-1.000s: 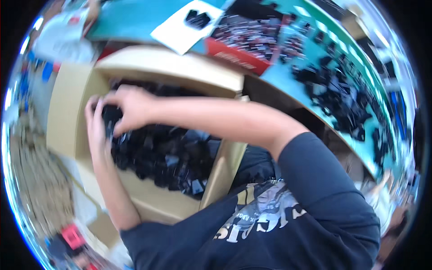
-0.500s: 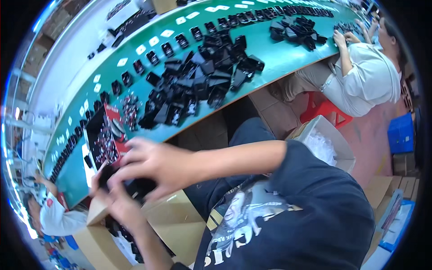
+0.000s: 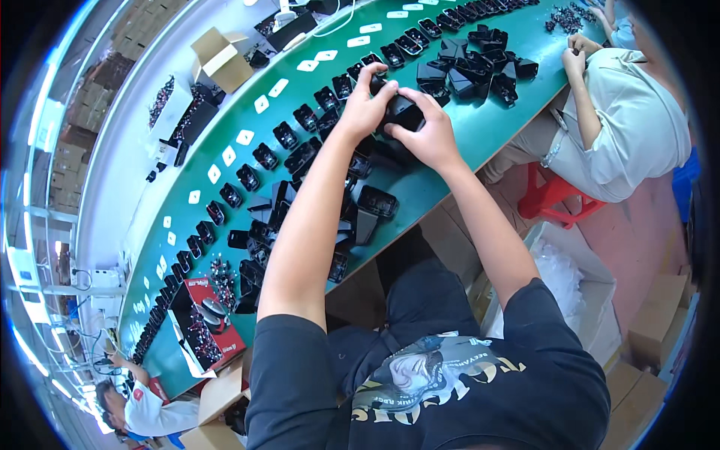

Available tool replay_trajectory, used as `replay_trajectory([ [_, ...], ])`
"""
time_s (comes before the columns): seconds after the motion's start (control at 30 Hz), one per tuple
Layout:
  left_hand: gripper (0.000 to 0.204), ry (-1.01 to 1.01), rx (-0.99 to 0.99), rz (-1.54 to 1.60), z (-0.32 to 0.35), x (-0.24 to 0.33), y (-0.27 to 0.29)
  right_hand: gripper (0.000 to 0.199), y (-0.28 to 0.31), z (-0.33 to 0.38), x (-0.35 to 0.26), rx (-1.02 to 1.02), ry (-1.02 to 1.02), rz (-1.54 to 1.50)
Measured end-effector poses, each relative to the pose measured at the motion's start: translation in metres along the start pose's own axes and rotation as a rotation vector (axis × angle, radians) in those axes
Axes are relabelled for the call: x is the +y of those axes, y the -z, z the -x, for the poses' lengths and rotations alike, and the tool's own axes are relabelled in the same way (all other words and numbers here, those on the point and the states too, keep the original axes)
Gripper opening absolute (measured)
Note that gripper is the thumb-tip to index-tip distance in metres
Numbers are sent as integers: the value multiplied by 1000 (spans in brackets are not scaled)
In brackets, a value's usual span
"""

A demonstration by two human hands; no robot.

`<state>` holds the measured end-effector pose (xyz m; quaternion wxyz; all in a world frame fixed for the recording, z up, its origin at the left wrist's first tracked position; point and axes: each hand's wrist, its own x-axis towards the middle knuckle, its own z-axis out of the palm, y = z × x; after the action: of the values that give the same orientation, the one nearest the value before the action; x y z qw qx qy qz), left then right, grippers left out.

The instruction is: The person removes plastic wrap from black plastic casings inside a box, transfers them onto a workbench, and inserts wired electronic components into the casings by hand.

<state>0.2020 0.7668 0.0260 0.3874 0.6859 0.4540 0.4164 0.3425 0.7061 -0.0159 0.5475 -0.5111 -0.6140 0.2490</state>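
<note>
Over the middle of the table, both hands are raised around a black plastic housing (image 3: pixel 403 114). My right hand (image 3: pixel 433 142) grips it between thumb and fingers. My left hand (image 3: pixel 363 112) is curled at its left side, with dark plastic between thumb and forefinger; whether that is the same piece I cannot tell. Beneath my arms spreads a heap of loose black housings (image 3: pixel 375 204), partly hidden by the left forearm. Behind the heap runs a long row of open black shells (image 3: pixel 286 135), with white cards (image 3: pixel 244 137) laid out beyond it.
A second pile of black housings (image 3: pixel 472 71) lies to the right. At left are a red printed box (image 3: pixel 225 330) and small parts (image 3: pixel 223 279). Co-workers sit at both ends; the right one is near a red stool (image 3: pixel 551 196). An open carton (image 3: pixel 223 64) stands at the back.
Both hands have moved from the open carton at lower left to above the table's middle, right of the heap. The view has shifted, and the arms are now stretched forward.
</note>
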Motion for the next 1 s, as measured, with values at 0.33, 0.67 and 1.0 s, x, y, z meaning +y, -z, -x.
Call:
replay_trajectory([
  [0.33,54,-26,-127,-581,7,-10,23,65,13,8,16,-36,91,91],
  [0.67,73,355,65,-876,105,-22,82,78,29,29,31,-189,9,-155],
  [1.0,75,195,-103,-907,46,-39,70,78,8,39,33,-91,144,-84],
])
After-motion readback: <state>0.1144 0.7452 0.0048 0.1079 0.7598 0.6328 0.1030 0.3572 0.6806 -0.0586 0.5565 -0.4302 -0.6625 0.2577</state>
